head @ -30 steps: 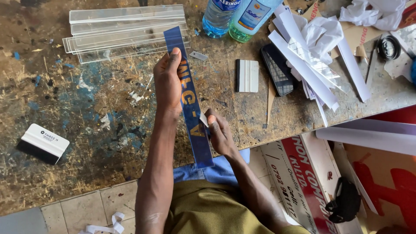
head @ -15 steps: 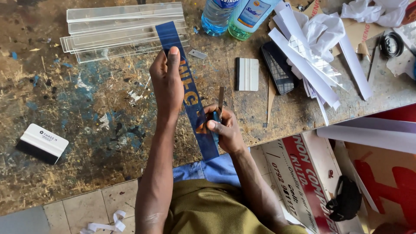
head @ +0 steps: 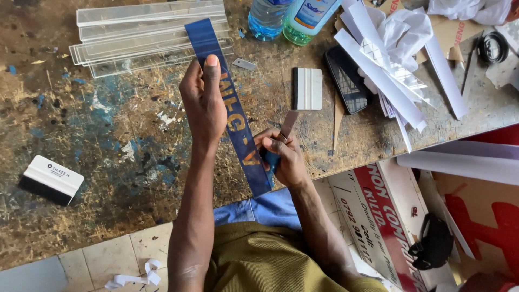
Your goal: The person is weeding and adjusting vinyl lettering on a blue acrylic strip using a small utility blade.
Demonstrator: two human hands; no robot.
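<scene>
Blue strip (head: 238,127) runs diagonally, far-left to near-right; left hand (head: 204,103) grips it, right hand (head: 284,157) holds blade (head: 288,125).

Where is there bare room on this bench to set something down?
Free: the worn top between the clear strips and white squeegee, left of the left hand. Crowded: right end, with bottles, phone and paper scraps.

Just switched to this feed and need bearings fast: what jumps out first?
A long blue strip with gold letters runs down the middle, held up by the left hand. The right hand grips a small blade at its lower edge. Clear acrylic strips lie stacked at top left of the paint-stained workbench.
</scene>
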